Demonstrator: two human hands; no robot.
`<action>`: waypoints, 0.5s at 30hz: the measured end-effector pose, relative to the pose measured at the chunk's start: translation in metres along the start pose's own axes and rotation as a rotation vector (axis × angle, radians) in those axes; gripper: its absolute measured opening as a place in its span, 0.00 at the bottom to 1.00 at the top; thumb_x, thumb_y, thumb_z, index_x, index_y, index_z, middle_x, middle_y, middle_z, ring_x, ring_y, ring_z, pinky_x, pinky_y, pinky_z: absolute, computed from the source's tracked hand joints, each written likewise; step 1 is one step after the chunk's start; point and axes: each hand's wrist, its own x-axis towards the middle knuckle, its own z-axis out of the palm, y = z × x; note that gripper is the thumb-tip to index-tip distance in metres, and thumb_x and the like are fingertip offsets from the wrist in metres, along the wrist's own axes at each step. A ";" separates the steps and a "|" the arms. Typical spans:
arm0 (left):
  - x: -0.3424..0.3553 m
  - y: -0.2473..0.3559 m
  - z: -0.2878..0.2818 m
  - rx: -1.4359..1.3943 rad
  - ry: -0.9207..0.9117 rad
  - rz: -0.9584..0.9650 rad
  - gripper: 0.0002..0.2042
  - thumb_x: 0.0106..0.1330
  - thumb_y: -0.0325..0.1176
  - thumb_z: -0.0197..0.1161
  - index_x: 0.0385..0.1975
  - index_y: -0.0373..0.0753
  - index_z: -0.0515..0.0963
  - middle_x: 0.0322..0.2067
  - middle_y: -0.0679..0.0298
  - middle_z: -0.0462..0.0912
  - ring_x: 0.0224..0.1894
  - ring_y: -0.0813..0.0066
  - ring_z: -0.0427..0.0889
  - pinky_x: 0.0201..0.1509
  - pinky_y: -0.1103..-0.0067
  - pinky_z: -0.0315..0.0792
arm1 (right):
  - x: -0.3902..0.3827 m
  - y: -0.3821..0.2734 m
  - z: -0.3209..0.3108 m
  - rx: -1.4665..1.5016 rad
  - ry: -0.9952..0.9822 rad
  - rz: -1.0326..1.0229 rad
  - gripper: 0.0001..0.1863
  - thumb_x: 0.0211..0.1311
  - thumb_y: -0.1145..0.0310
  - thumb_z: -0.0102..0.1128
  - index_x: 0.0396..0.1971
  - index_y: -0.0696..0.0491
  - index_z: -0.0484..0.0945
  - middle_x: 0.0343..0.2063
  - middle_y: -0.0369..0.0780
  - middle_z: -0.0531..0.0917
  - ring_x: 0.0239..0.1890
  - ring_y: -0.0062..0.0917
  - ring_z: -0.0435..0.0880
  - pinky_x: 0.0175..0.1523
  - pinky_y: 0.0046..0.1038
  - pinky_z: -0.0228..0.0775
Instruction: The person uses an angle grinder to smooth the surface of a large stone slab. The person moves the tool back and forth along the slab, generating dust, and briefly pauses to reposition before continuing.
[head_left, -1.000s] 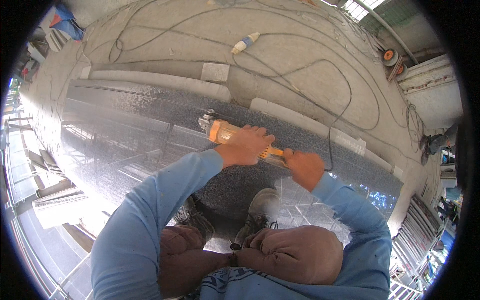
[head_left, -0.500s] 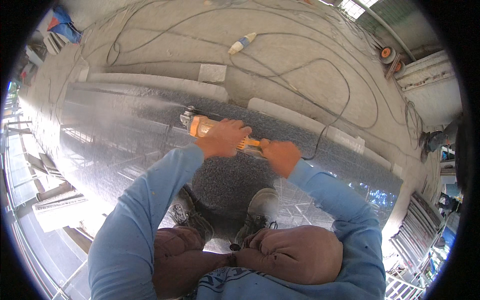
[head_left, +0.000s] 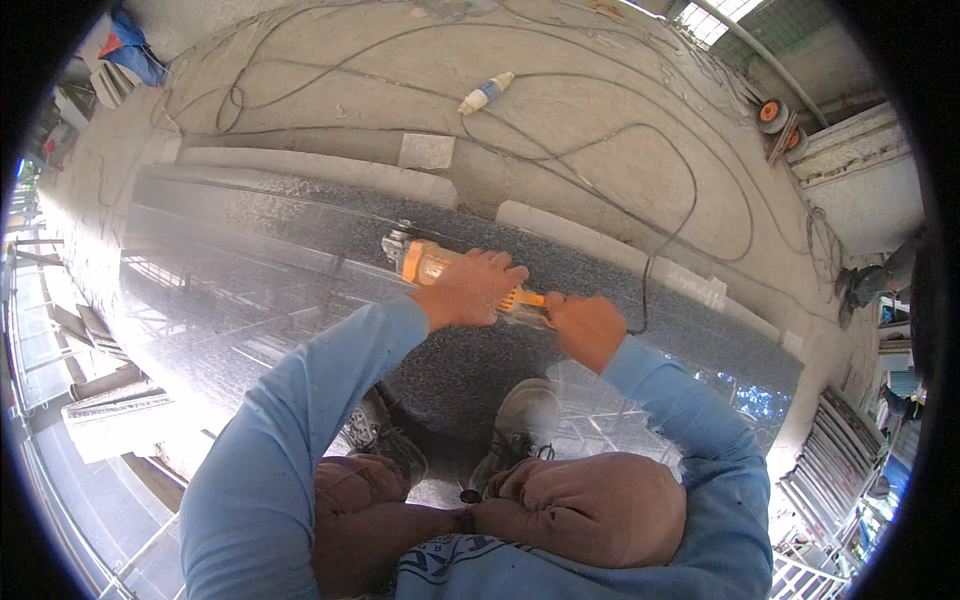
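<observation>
Both my hands are wrapped round a yellow-orange angle grinder (head_left: 427, 262), held low over a dark speckled stone slab (head_left: 330, 220) with a polished surface. My left hand (head_left: 470, 287) closes over the middle of the body. The rear handle sits in the grip of my right hand (head_left: 588, 328). The grinder's metal head points left, near a thin line that runs along the slab's far side. Whether the disc touches the stone I cannot tell. From behind my right hand a black cord (head_left: 645, 300) leads off to the floor.
My boots (head_left: 525, 415) stand on the slab close to me. Pale stone strips (head_left: 570, 228) and a small block (head_left: 427, 151) lie along its far edge. Beyond, looped cables and a cable connector (head_left: 487, 93) lie on the dusty floor. Stacked slabs (head_left: 835, 450) lean at right.
The grinder and both my hands have shifted right and slightly nearer to me. The dust spray at the disc has thinned. Both grips stay the same.
</observation>
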 end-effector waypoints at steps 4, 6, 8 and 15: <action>0.008 0.019 -0.001 -0.039 0.039 0.025 0.33 0.48 0.33 0.73 0.58 0.41 0.71 0.46 0.54 0.77 0.53 0.55 0.78 0.56 0.63 0.72 | -0.019 0.011 -0.002 -0.029 -0.003 -0.001 0.08 0.62 0.70 0.55 0.38 0.57 0.73 0.26 0.47 0.84 0.28 0.42 0.87 0.33 0.43 0.79; 0.013 0.027 -0.001 -0.049 0.050 0.031 0.32 0.48 0.33 0.73 0.58 0.41 0.72 0.46 0.54 0.77 0.53 0.55 0.78 0.55 0.62 0.72 | -0.028 0.016 -0.003 -0.063 0.000 -0.003 0.08 0.62 0.70 0.55 0.38 0.57 0.73 0.26 0.47 0.84 0.28 0.42 0.87 0.32 0.42 0.79; 0.016 0.032 -0.003 -0.055 0.053 0.032 0.32 0.49 0.33 0.73 0.58 0.41 0.72 0.45 0.54 0.77 0.53 0.55 0.78 0.55 0.62 0.72 | -0.032 0.018 -0.006 -0.084 -0.006 0.004 0.08 0.62 0.70 0.56 0.38 0.57 0.73 0.26 0.47 0.84 0.28 0.41 0.87 0.31 0.42 0.79; 0.013 0.022 0.001 -0.062 0.027 -0.002 0.34 0.46 0.34 0.74 0.58 0.41 0.70 0.46 0.55 0.75 0.54 0.54 0.76 0.59 0.62 0.69 | -0.023 0.016 -0.002 -0.028 0.005 -0.007 0.11 0.58 0.73 0.59 0.39 0.56 0.70 0.26 0.47 0.83 0.27 0.43 0.86 0.30 0.42 0.77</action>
